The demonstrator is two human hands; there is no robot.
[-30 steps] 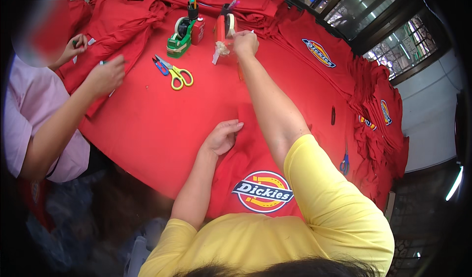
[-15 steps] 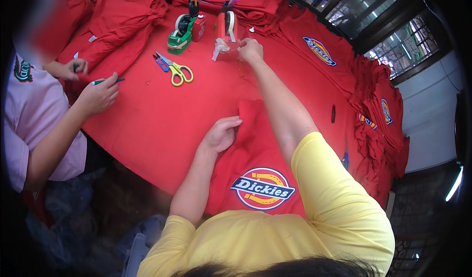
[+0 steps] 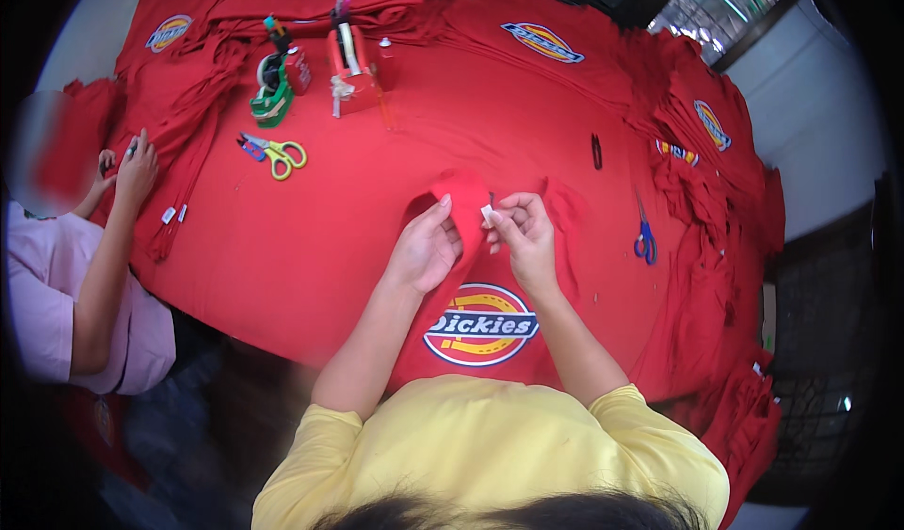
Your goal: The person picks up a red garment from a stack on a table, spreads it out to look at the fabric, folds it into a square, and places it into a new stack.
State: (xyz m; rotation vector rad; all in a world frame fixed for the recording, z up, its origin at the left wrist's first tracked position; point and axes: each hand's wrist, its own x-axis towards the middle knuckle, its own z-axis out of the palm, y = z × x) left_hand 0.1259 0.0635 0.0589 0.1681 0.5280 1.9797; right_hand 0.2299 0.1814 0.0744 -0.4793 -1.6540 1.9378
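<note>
A red garment [image 3: 527, 365] with a big oval printed badge lies on the table right in front of me. My left hand [image 3: 426, 252] has a raised fold of its upper edge between thumb and fingers. Close beside it, my right hand [image 3: 527, 243] pinches a small white label [image 3: 487, 214] at that same edge. A short dark bit shows just above the label. Whether the label is fixed to the cloth or loose, I cannot tell.
Yellow-handled scissors [image 3: 285, 158], a green tape dispenser [image 3: 271, 102] and a red tape dispenser [image 3: 356, 92] stand far left. Blue-handled scissors [image 3: 645, 246] and dark thread snips [image 3: 596, 152] lie right. Red garments [image 3: 697, 205] are heaped around. A co-worker [image 3: 104, 276] works at left.
My right hand has come back from the red tape dispenser to the garment's edge, now pinching the white label. My left hand still holds the cloth. The view has swung right.
</note>
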